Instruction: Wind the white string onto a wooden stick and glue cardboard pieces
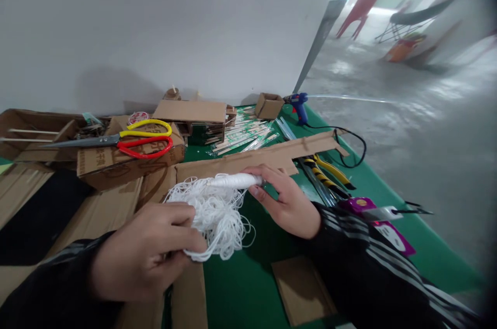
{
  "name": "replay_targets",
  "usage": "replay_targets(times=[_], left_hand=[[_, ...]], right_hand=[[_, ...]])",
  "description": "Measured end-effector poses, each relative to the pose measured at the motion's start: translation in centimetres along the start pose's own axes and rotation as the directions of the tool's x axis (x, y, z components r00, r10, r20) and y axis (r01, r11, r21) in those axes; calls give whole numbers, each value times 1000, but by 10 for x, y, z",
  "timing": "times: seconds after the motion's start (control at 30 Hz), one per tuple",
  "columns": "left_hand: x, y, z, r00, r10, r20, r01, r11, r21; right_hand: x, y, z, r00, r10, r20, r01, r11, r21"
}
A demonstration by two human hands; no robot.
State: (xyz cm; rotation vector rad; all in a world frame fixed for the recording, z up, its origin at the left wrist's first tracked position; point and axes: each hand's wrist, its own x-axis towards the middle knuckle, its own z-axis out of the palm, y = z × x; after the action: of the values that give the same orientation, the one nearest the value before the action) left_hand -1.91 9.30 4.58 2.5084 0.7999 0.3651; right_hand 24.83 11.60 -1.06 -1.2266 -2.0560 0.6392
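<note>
Apparently, white string is being wound or unwound, a spool pinched by the right hand, loops by the left hand. Careful untangling seems called for.

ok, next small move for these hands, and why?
I'd probably have the left hand gently tease one strand free: it pinches the white string, which lies in loose, tangled loops, while the right hand already holds the slim white roll steady above the heap.
</note>
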Motion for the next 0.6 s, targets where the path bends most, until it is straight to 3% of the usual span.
replay_targets(times=[0.13, 0.23, 0.37, 0.47, 0.6], left_hand=[[-2, 7, 0, 994, 40, 98, -57, 982, 177], [-3, 15, 2, 982, -6, 186, -26, 986, 167], [-5, 21, 14, 978, -55, 202, 34, 993, 109], [-6, 19, 23, 963, -189, 192, 160, 975, 155], [4, 12, 29, 877, -458, 146, 426, 881, 204]], right_hand=[[-3, -3, 0, 1000, 21, -11, -19, 986, 163], [-4, -5, 1, 996, 88, -10, -79, 935, 345], [-4, -8, 3, 986, 163, 22, -148, 822, 550], [-5, -9, 4, 981, 183, 68, -181, 715, 676], [-8, -10, 6, 977, 127, 171, -213, 544, 811]])
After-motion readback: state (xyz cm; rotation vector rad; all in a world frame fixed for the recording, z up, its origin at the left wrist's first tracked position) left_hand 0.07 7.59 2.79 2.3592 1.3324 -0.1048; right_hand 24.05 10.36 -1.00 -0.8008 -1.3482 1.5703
